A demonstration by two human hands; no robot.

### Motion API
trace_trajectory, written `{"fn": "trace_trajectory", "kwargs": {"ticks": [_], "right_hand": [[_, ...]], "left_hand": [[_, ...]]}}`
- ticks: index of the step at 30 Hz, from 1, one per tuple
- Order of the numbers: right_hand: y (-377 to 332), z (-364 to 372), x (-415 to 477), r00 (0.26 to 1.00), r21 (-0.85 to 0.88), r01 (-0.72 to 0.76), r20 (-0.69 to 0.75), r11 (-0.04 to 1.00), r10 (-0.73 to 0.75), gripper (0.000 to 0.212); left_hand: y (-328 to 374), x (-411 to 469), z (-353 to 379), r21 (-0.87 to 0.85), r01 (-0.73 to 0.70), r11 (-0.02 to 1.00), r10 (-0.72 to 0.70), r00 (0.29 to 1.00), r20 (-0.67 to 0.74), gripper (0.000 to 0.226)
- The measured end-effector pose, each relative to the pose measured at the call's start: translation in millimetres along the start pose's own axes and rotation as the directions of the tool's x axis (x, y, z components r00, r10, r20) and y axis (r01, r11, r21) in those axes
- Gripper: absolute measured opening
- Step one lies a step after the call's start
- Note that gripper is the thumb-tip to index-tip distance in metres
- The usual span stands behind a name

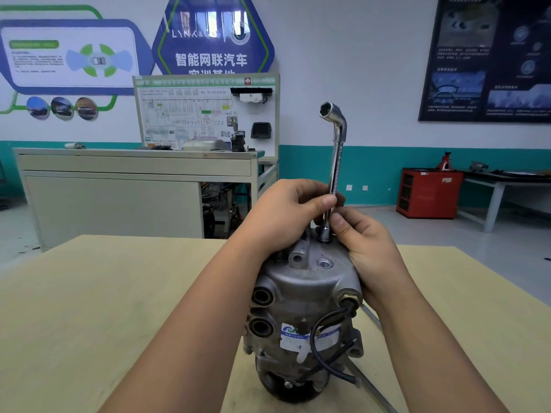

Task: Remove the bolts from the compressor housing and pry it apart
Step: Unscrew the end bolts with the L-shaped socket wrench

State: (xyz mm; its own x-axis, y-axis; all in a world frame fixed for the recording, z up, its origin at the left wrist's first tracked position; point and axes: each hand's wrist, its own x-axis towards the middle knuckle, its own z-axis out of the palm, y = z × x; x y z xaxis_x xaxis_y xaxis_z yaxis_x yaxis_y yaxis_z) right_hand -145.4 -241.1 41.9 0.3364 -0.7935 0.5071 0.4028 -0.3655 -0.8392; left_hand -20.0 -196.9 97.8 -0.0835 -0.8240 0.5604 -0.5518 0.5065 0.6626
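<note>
Pale wood worktop (89, 308) underneath everything. Upright on it at the near middle, grey cast-metal compressor housing (301, 281), dark round end down, two round ports on its left flank, blue-and-white label (298, 335) on the front. Rising from the far edge of the housing top, chrome L-shaped socket wrench (337, 162), lower socket seated on the housing, bent upper socket open toward the camera. Left grip (286, 216) curled round the wrench shaft at mid height, thumb across the front, heel resting on the housing top. Right grip (366, 248) against the housing's right shoulder, pinching the shaft just above the lower socket, thumb in front, fingers mostly hidden behind. Black cable (313, 335) looping down the front from a fitting at the upper right
</note>
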Motion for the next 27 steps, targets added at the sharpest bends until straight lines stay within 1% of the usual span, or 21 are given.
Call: {"fn": "trace_trajectory", "kwargs": {"ticks": [2, 5, 9, 12, 16, 22, 23, 25, 26, 27], "right_hand": [[-0.9, 0.5, -0.7, 1.000, 0.016, -0.013, -0.016, 1.000, 0.013, 0.023], [-1.4, 1.7, -1.8, 1.000, -0.003, -0.010, -0.027, 1.000, 0.010, 0.020], [-1.5, 1.8, -2.4, 0.999, -0.026, -0.011, -0.034, 1.000, 0.010, 0.022], [-2.0, 0.9, -2.5, 1.000, -0.068, 0.002, -0.024, 0.998, -0.003, 0.022], [-0.8, -2.4, -1.2, 0.999, -0.129, 0.020, -0.043, 0.991, -0.026, 0.019], [0.8, -3.6, -0.3, 0.998, -0.136, 0.042, -0.032, 0.990, -0.046, 0.013], [1.0, -3.1, -0.1, 0.999, -0.132, 0.039, -0.033, 0.990, -0.044, 0.014], [0.7, -2.3, 0.0, 0.998, -0.121, 0.033, -0.040, 0.992, -0.038, 0.023], [0.2, -2.0, -0.3, 0.999, -0.109, 0.032, -0.040, 0.994, -0.036, 0.026], [-0.2, -1.4, 0.0, 0.999, -0.097, 0.030, -0.038, 0.995, -0.034, 0.028]], "left_hand": [[-1.2, 0.7, 1.0, 0.030, 0.011, 0.999, -0.011, 1.000, -0.024, 0.011], [-2.8, 1.2, 2.0, 0.034, 0.045, 0.998, -0.042, 0.997, -0.069, 0.018], [-1.0, 1.2, 1.8, 0.023, 0.057, 0.998, -0.055, 0.995, -0.083, 0.008], [-1.3, 0.9, 2.1, 0.007, 0.053, 0.999, -0.052, 0.995, -0.082, 0.012], [-1.4, 1.2, 2.5, 0.033, 0.050, 0.998, -0.047, 0.995, -0.091, 0.016], [-2.7, 2.5, 2.2, 0.058, 0.043, 0.997, -0.037, 0.994, -0.106, 0.021], [-3.5, 2.5, 2.0, 0.055, 0.037, 0.998, -0.031, 0.994, -0.106, 0.019], [-3.8, 2.1, 1.8, 0.028, 0.030, 0.999, -0.027, 0.995, -0.094, 0.008], [-3.4, 2.0, 1.6, 0.014, 0.028, 1.000, -0.026, 0.996, -0.087, 0.007], [-3.4, 1.6, 1.5, 0.000, 0.021, 1.000, -0.021, 0.997, -0.076, 0.013]]}}
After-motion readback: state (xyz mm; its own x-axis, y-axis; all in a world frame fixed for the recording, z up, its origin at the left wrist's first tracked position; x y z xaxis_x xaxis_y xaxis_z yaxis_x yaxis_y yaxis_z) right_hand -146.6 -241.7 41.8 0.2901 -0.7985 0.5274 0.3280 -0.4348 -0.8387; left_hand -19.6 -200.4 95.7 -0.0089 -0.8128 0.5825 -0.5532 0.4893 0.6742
